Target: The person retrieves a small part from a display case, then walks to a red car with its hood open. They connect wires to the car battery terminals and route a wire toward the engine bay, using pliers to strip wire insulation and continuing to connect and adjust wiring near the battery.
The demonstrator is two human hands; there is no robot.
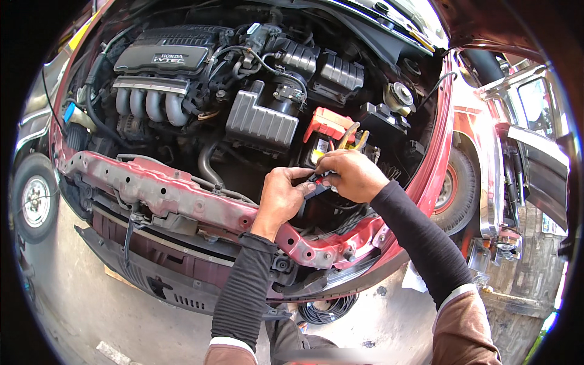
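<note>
Both hands meet over the front right part of the engine bay, just above the red radiator support (182,194). Left hand (281,198) is curled, thumb and forefinger pinching a small red-and-black part (317,182); right hand (353,175) is clenched round the other end of the same part, knuckles up. The two hands touch at the fingertips. What the part is exactly can't be told, mostly hidden by fingers. Both forearms are in black ribbed sleeves w/ brown cuffs, coming up from the lower edge.

Just behind the right hand: yellow-handled pliers (351,137) resting by the battery, whose red terminal cover (328,123) sits next to a black fuse box (383,115). Left of that, the ribbed black air-filter housing (261,121); further back-left, the engine cover (164,55) and silver intake manifold (149,103). Front bumper is off, lower black grille frame (152,277) exposed. A coil of black cable (328,310) lies on the concrete floor under the nose. Front wheel (453,188) to the right, another vehicle's wheel (33,198) far left
</note>
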